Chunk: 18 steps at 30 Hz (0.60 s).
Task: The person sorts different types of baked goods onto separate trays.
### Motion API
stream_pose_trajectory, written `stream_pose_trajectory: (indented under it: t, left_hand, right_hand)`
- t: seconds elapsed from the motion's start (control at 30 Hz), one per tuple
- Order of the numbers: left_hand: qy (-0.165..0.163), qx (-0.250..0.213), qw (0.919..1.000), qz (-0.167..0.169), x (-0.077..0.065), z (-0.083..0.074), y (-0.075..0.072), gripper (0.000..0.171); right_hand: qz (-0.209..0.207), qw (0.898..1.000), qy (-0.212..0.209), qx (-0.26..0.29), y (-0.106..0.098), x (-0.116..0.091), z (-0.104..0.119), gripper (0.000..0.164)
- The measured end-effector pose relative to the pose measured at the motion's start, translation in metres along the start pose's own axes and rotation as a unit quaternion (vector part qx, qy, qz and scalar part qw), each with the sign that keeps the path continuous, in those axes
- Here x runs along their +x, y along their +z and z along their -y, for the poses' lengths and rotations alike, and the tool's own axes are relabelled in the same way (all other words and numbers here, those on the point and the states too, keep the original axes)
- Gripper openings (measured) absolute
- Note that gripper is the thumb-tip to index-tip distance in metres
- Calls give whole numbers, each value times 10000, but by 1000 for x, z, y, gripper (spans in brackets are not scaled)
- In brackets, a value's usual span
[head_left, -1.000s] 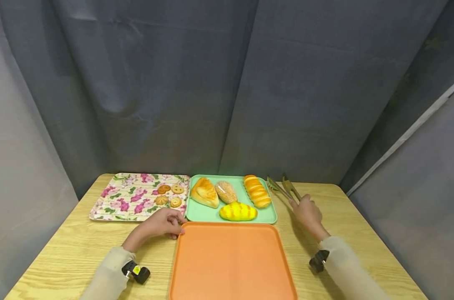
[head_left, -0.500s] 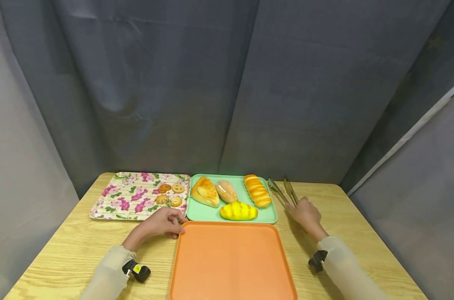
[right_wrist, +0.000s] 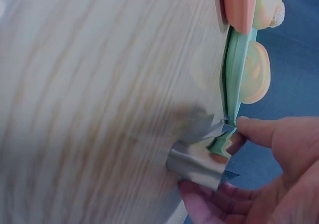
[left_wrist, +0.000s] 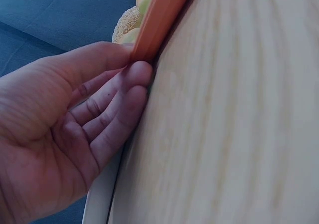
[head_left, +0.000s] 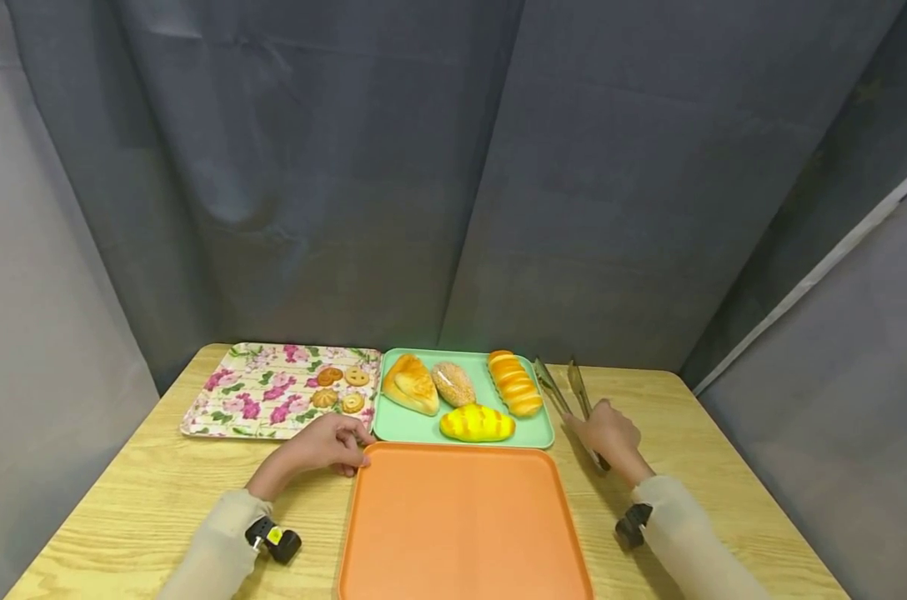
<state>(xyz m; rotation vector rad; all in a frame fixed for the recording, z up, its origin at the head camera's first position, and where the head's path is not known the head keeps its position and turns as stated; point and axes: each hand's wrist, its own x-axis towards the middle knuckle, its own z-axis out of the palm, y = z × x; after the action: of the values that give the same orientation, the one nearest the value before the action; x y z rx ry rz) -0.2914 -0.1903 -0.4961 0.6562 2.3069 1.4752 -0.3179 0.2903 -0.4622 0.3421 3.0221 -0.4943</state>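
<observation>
My left hand (head_left: pixel 329 446) pinches the far left corner of a plain orange tray (head_left: pixel 464 525); in the left wrist view the thumb lies on the rim and the fingertips are beneath it. At the right, my right hand (head_left: pixel 607 435) holds metal tongs (head_left: pixel 579 387) between thumb and fingers, their two arms spread and pointing away from me. The right wrist view shows the shiny bent end of the tongs (right_wrist: pixel 197 164) within the fingers. Just left of the tongs lies a mint green tray (head_left: pixel 532 429) bearing a striped bread loaf (head_left: pixel 513 383), a yellow bread (head_left: pixel 476 423), a seeded bun (head_left: pixel 453 383) and a triangular pastry (head_left: pixel 410 385).
A floral tray (head_left: pixel 254 408) with several cookies (head_left: pixel 354 377) at its right side adjoins the green tray. All the trays rest on a wooden table (head_left: pixel 701 450). Dark grey curtain (head_left: pixel 348 183) hangs right behind the table's far edge.
My right hand has drawn slightly toward me with the tongs, which have turned so that their rear end shows below the hand. My left hand and the trays stay put.
</observation>
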Motion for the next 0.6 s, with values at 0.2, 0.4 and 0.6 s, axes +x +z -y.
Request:
stream_pose_trajectory:
  t: [0.2, 0.4, 0.6]
  left_hand:
    - [31, -46, 10000, 9, 0, -1, -2, 26]
    - [14, 35, 10000, -12, -3, -5, -2, 26]
    - [-73, 547, 9983, -171, 4, -12, -4, 17]
  right_hand:
    - [-2, 10000, -67, 51, 1, 3, 0, 65]
    - [131, 9998, -120, 26, 1, 6, 0, 77]
    - [-246, 9982, -527, 109, -16, 4, 13, 86]
